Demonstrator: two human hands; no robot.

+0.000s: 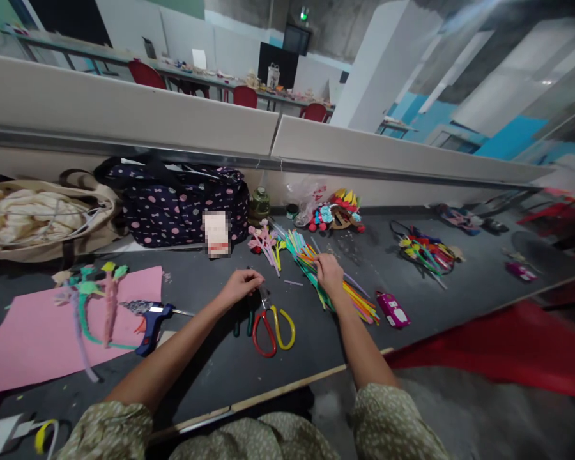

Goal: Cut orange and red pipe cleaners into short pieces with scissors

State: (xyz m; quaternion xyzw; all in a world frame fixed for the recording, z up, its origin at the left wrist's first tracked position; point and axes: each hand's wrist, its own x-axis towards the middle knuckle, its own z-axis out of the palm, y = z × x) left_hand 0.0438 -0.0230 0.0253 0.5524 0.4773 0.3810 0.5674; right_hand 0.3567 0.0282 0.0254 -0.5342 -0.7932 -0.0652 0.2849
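Pink paper sheet (38,332) at my 9 o'clock, pipe-cleaner figures (91,294) lying on it. Blue glue gun (151,322) just right of the sheet. My left hand (239,284) at 12 o'clock, fingers curled together; whether they pinch anything I cannot tell. Red-and-yellow scissors (273,326) just below it, blades toward that hand. My right hand (329,273) at 1 o'clock, fingers closed down on the bundle of coloured pipe cleaners (359,300). Pink packet (393,310) near the bundle, at 2 o'clock.
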